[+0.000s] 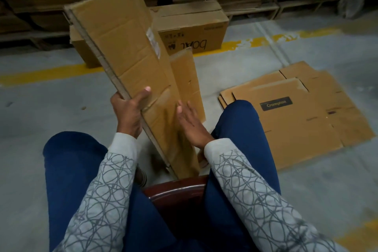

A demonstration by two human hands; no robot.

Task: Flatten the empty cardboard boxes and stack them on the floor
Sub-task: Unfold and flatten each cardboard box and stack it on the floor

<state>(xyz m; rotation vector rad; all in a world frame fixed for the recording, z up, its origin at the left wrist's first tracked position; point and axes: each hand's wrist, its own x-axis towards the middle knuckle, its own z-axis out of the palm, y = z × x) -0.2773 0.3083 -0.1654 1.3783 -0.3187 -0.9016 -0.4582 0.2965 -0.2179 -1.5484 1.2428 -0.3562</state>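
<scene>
While the person sits on a chair (176, 188), the left hand (128, 110) is clamped on the left edge of a flattened box (126, 53), held tilted between the knees. The right hand (190, 122) lies flat and spread against its face. To the right, flat boxes (302, 120) are stacked on the floor (51, 98). Beyond, an unflattened box (194, 24) stands on a yellow line (47, 73).

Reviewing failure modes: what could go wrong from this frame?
Only the left hand pinches the tilted flattened box at its edge; the right hand lies open on it, so it could slip. Swung toward the floor stack, it may hit the right knee.
</scene>
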